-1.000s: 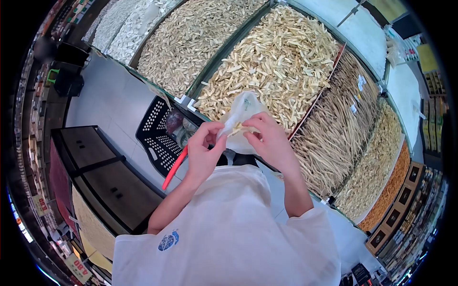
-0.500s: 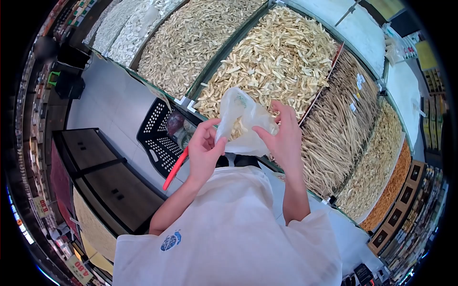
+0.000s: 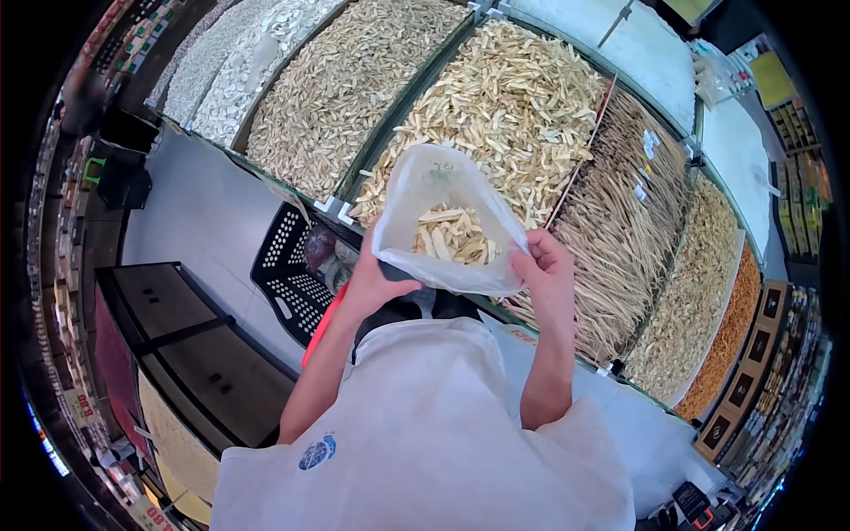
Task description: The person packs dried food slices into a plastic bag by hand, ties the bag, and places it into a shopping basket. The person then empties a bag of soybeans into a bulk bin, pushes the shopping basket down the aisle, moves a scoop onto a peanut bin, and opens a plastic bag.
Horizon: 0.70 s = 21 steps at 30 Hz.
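Observation:
A translucent plastic bag is spread wide in front of me, its mouth facing up toward me. Pale dried root slices lie in the bottom of it. My right hand pinches the rim at the right side between thumb and fingers. At the left side, my left hand holds the bag from outside; its thumb sticks out below the rim and its fingers are partly hidden behind the plastic. Just beyond the bag is a bin of similar pale slices.
Bins of smaller slices, long thin roots and orange dried pieces flank the middle bin. A black perforated basket with a red handle stands at left, holding bagged goods. Dark cabinets are at lower left.
The bag's mouth has been pulled wide, and the slices inside show more clearly. My left hand has shifted around the bag's outside; my right hand has moved lower and grips the rim.

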Each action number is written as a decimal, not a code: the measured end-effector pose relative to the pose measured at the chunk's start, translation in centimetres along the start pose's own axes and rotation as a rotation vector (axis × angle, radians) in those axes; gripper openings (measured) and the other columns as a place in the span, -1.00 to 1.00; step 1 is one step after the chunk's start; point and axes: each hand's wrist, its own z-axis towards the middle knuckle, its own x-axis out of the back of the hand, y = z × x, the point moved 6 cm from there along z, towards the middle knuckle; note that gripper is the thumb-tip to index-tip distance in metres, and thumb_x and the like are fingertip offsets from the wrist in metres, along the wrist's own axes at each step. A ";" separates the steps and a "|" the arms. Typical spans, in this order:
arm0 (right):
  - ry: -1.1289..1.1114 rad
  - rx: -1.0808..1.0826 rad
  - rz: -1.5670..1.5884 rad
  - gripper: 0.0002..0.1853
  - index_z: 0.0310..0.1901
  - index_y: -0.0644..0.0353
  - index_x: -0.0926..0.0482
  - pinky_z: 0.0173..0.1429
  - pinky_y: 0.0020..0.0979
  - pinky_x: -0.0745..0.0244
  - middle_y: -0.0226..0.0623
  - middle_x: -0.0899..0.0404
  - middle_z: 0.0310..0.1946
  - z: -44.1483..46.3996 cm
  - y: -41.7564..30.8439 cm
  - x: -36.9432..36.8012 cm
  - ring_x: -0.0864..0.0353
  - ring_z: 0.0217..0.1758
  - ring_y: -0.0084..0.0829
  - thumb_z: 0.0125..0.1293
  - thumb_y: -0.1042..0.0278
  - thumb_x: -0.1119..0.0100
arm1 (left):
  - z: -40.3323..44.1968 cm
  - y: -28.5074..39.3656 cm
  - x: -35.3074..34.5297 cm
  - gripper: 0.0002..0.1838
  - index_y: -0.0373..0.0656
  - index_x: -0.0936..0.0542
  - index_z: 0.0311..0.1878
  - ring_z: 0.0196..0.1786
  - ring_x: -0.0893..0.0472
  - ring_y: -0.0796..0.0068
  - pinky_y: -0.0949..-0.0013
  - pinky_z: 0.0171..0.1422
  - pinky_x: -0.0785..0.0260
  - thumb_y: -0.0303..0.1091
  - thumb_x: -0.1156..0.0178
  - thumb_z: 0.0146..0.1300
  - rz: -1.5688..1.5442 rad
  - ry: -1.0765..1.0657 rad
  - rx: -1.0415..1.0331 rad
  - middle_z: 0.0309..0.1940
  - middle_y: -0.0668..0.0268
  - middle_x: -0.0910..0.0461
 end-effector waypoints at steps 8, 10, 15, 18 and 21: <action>-0.206 0.334 -0.308 -0.74 -0.05 0.30 -0.55 -0.08 -0.47 -0.43 -0.31 -0.58 -0.23 0.3 1.4 -6.7 -0.53 -0.19 -0.50 0.18 0.60 -0.15 | 4.2 -2.3 -9.2 -0.43 -0.20 -0.42 0.23 -0.04 -0.54 0.53 0.41 0.03 -0.45 -0.38 -0.35 0.14 -0.539 -0.343 0.037 -0.04 0.39 -0.55; -0.108 0.409 -0.298 -0.67 0.00 0.30 -0.53 0.03 -0.41 -0.42 -0.25 -0.58 -0.10 0.0 0.9 -5.9 -0.54 -0.09 -0.40 0.16 0.58 -0.17 | 5.1 -3.3 -8.8 -0.53 -0.20 -0.48 0.16 -0.11 -0.57 0.56 0.44 -0.03 -0.47 -0.39 -0.31 0.16 -0.392 -0.195 -0.055 -0.10 0.38 -0.59; 0.279 0.300 -0.293 -0.32 0.23 0.29 -0.38 0.38 -0.26 -0.20 -0.16 -0.52 0.10 -1.0 0.5 -1.8 -0.44 0.22 -0.21 0.01 0.45 -0.40 | 5.3 2.1 -6.4 -0.64 -0.19 -0.58 -0.04 -0.15 -0.61 0.50 0.39 -0.02 -0.47 -0.40 -0.34 0.06 -0.005 0.010 -0.179 -0.19 0.28 -0.64; 0.171 0.206 -0.187 -0.33 0.22 0.29 -0.40 0.38 -0.27 -0.21 -0.17 -0.52 0.10 -0.4 2.3 -4.2 -0.44 0.22 -0.23 0.01 0.45 -0.40 | 3.4 5.3 -8.6 -0.62 -0.18 -0.58 -0.06 -0.19 -0.65 0.29 0.29 -0.02 -0.48 -0.33 -0.36 0.01 0.078 -0.218 -0.325 -0.18 0.22 -0.64; -0.132 0.206 -0.098 -0.34 0.21 0.30 -0.42 0.38 -0.28 -0.23 -0.19 -0.53 0.10 -0.8 2.1 -7.4 -0.45 0.23 -0.24 0.00 0.46 -0.41 | 0.8 11.3 -10.0 -0.61 -0.20 -0.57 -0.11 -0.19 -0.64 0.05 0.18 -0.08 -0.48 -0.33 -0.33 -0.08 0.342 -0.512 -0.338 -0.25 0.12 -0.61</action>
